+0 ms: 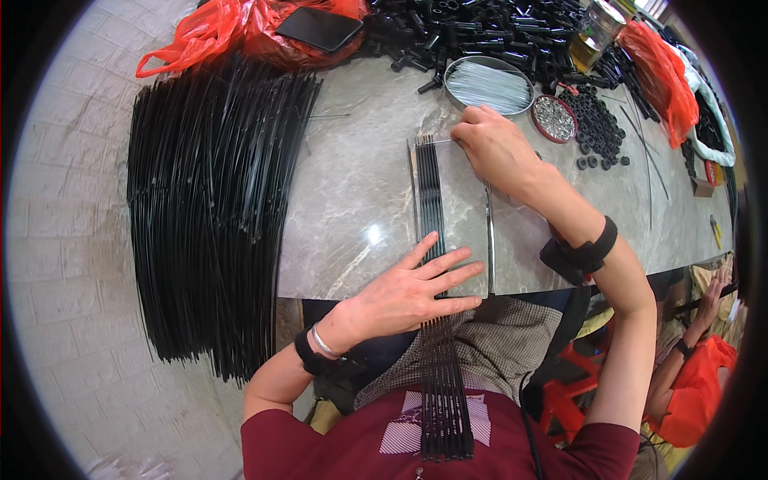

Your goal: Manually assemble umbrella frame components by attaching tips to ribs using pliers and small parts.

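Observation:
A flat row of thin black rods (430, 192) lies side by side on the table, its near end hanging over the table edge onto my lap. My left hand (396, 292) rests across the row, palm down with fingers spread. At the far end of the rods, my right hand (498, 148) is closed in a pinch on a thin metal wire (442, 142), which runs across the rod tips. An oval tin (528, 102) holding many similar silvery wires (488, 84) stands just beyond my right hand.
A large pile of black rods (208, 208) covers the left side. Black tubular parts (512, 36), a red dish of small metal pieces (554, 118), black rings (592, 120), a phone (320, 29) and a jar (594, 40) sit farther back. Another person (696, 392) is at right.

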A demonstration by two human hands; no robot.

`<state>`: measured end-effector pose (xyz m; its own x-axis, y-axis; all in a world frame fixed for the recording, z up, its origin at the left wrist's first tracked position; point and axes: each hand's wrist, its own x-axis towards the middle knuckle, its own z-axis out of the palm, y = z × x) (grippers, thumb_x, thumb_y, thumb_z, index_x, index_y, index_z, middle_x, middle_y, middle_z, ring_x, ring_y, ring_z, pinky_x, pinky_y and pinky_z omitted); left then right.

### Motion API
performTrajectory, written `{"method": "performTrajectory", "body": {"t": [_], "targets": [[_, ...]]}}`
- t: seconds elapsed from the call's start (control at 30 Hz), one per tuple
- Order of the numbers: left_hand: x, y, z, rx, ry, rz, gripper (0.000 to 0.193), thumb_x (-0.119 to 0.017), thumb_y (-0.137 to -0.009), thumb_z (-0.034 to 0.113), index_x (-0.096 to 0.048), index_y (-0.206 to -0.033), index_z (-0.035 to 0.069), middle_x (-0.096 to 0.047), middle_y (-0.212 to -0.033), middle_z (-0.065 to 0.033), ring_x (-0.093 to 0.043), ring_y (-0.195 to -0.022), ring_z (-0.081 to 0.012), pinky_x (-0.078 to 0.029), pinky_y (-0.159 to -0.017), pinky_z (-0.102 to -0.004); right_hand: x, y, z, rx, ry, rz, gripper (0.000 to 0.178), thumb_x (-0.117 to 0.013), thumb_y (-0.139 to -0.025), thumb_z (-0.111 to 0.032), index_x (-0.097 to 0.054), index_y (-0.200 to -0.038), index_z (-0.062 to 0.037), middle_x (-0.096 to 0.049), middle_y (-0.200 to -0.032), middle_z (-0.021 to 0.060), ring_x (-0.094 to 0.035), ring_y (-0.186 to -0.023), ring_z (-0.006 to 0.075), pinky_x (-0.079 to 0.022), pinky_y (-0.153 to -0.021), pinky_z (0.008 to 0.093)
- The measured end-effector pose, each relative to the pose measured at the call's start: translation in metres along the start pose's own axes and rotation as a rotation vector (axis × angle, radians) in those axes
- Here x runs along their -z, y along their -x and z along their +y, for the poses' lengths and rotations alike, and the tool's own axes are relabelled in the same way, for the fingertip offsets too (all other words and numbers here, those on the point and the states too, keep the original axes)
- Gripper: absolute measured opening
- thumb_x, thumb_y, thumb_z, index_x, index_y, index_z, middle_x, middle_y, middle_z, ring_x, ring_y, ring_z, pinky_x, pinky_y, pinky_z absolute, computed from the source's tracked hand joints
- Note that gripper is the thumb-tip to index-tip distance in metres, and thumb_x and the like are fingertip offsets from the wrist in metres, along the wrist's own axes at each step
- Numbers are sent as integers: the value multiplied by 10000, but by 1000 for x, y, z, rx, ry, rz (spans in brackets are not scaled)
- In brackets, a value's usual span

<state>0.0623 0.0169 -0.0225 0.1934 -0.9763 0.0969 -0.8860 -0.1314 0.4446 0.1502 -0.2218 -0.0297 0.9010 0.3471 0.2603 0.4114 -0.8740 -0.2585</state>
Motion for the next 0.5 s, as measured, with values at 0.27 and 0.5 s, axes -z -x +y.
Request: {"method": "performTrajectory", "body": {"t": [0.27, 0.5], "targets": [[-3, 2, -2, -24, -9, 16, 576, -672, -745, 123, -532, -1277, 296, -398, -1466, -30, -337, -1383, -243, -221, -1138, -558, 8, 1, -8, -59, 90, -60, 86, -560, -810, -37, -637, -830, -6, -601, -861, 126, -588, -899, 316, -492, -763, 409], [-4, 2, -2, -28, -8, 17, 570, -665, -751, 115, -531, -1277, 288, -390, -1471, -31, -329, -1387, -248, -231, -1130, -565, 13, 5, -4, -80, 83, -81, 106, -540, -756, 7, -627, -817, -1, -615, -903, 142, -593, -945, 323, -505, -762, 431]]}}
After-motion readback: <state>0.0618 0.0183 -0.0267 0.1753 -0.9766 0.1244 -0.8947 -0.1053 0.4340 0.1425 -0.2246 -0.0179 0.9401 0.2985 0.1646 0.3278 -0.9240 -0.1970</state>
